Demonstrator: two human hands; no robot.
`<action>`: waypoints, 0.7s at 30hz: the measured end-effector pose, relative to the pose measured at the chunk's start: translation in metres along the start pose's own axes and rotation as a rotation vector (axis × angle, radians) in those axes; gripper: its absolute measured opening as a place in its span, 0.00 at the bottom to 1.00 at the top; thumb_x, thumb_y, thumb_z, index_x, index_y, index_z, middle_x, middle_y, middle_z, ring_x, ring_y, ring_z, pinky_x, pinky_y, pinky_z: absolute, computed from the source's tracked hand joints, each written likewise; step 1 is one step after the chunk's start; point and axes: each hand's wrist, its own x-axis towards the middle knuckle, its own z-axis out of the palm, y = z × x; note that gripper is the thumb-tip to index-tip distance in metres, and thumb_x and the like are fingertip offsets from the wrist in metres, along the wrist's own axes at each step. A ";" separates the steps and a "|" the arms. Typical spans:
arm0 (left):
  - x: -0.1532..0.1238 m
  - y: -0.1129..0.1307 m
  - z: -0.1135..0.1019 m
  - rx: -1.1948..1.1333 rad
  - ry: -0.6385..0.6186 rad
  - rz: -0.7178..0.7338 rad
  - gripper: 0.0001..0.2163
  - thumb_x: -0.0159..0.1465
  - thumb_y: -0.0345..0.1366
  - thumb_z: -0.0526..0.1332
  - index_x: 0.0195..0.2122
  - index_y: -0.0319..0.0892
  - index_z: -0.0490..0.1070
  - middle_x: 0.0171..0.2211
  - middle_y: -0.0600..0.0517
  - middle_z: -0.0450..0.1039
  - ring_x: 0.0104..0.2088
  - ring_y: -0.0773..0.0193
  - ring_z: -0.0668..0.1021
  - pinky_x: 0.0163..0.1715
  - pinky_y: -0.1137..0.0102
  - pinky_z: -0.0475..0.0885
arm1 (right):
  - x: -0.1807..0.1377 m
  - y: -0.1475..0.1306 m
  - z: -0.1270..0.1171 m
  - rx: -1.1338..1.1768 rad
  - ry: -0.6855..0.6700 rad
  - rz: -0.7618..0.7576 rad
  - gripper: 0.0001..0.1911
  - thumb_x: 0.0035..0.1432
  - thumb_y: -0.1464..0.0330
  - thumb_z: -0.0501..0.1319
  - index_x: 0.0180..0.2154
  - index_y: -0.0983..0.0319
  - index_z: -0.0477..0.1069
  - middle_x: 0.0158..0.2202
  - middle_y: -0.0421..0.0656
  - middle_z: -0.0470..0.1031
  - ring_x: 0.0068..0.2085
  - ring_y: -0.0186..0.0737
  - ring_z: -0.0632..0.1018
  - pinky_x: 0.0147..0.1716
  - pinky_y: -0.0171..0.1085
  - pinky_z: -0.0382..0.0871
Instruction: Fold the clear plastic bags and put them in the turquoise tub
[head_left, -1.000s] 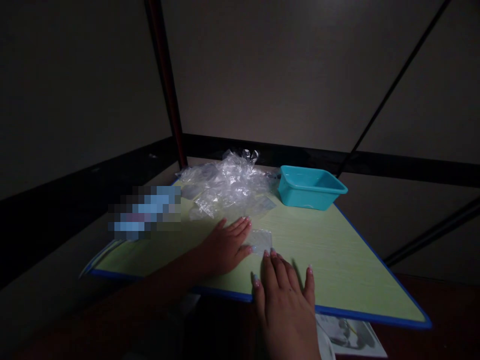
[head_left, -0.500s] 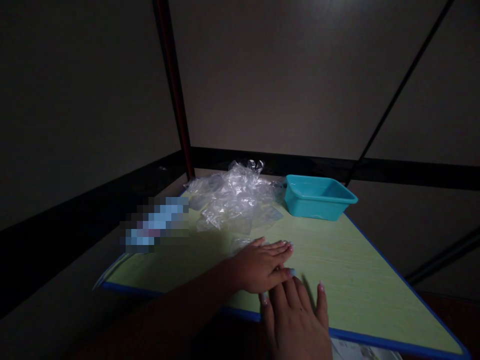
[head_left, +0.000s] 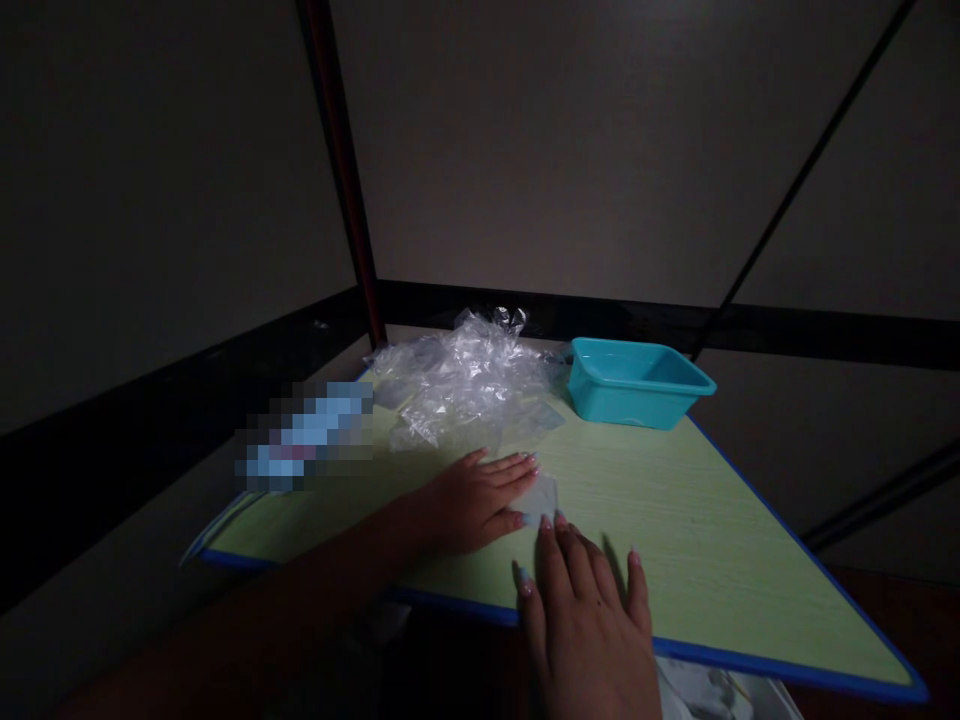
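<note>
My left hand point(head_left: 484, 500) lies flat, palm down, fingers stretched to the right over part of a small clear plastic bag point(head_left: 543, 494). The bag lies flat on the table point(head_left: 720, 540), its left part hidden under that hand. Below and to the right, my right hand point(head_left: 596, 620) rests palm down near the table's front edge with its fingers spread. Its fingertips are at the bag's lower edge; whether they press on it I cannot tell. Behind both hands sits a loose heap of crumpled clear plastic bags point(head_left: 476, 385).
A turquoise plastic basin point(head_left: 634, 405) stands at the back right of the table. At the left edge lies a blurred-out light blue item point(head_left: 311, 435). Walls close in behind and on the left. Below the front edge, pale items point(head_left: 720, 690) show.
My left hand has slid to the left, away from my right hand, uncovering part of the small bag. My right hand stays nearly in place. The view has tilted slightly.
</note>
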 end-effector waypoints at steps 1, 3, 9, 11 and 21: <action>-0.003 -0.004 0.000 0.007 -0.001 -0.011 0.24 0.69 0.43 0.45 0.65 0.43 0.46 0.65 0.46 0.45 0.64 0.60 0.52 0.60 0.57 0.48 | 0.000 0.000 0.000 -0.007 0.005 -0.003 0.25 0.61 0.61 0.48 0.57 0.63 0.63 0.55 0.49 0.68 0.53 0.52 0.69 0.56 0.61 0.44; -0.008 -0.010 0.000 0.022 -0.001 -0.032 0.23 0.69 0.40 0.45 0.65 0.42 0.46 0.65 0.46 0.45 0.64 0.61 0.52 0.60 0.57 0.47 | 0.000 0.000 0.001 -0.019 0.019 -0.016 0.25 0.61 0.61 0.47 0.57 0.63 0.63 0.55 0.49 0.68 0.53 0.52 0.69 0.56 0.61 0.45; -0.017 -0.017 0.003 0.055 0.014 -0.117 0.24 0.68 0.37 0.46 0.65 0.40 0.44 0.65 0.45 0.43 0.64 0.59 0.52 0.60 0.53 0.46 | -0.003 0.007 0.007 -0.066 0.039 -0.065 0.26 0.62 0.57 0.47 0.58 0.61 0.62 0.56 0.47 0.68 0.53 0.53 0.70 0.55 0.62 0.48; -0.018 -0.016 0.002 0.052 0.027 -0.132 0.25 0.68 0.37 0.46 0.65 0.39 0.45 0.65 0.45 0.44 0.64 0.59 0.52 0.60 0.53 0.46 | -0.006 0.012 0.009 -0.077 0.032 -0.095 0.28 0.62 0.55 0.47 0.59 0.59 0.60 0.58 0.46 0.65 0.54 0.54 0.69 0.54 0.63 0.50; -0.018 -0.020 -0.003 0.001 0.105 -0.142 0.24 0.68 0.36 0.46 0.65 0.41 0.46 0.66 0.49 0.44 0.65 0.63 0.49 0.61 0.56 0.45 | 0.044 -0.005 -0.007 0.084 -0.169 -0.051 0.32 0.64 0.55 0.41 0.65 0.62 0.42 0.65 0.45 0.44 0.64 0.48 0.53 0.58 0.62 0.45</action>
